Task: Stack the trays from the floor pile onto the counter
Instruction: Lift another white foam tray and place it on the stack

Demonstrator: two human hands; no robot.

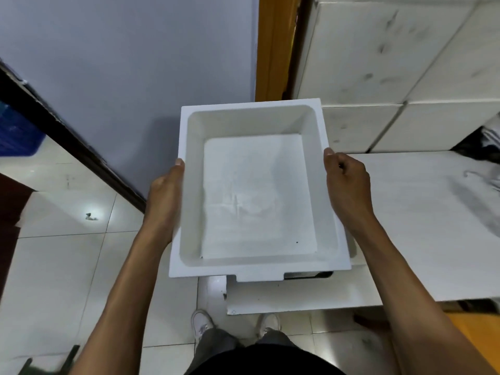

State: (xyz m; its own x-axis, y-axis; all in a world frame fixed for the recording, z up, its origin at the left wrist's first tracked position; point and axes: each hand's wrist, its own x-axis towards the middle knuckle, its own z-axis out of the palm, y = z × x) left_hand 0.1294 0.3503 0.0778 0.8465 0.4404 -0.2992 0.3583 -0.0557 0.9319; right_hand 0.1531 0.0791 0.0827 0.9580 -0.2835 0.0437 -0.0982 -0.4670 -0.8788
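I hold a white rectangular tray [251,267] level in front of me, its hollow side up and nothing in it. My left hand [165,196] grips its left rim and my right hand [347,185] grips its right rim, thumbs on top. The tray hangs partly over the left end of a white counter [422,226]. Under its near right corner the edge of another white tray [351,249] shows, resting on the counter.
White foam boxes [392,63] are stacked at the back right behind the counter. Dark cloth [484,139] lies on the counter's far right. A pale wall panel [121,77] stands ahead, a blue crate [16,133] at far left. My feet [201,323] stand on the tiled floor.
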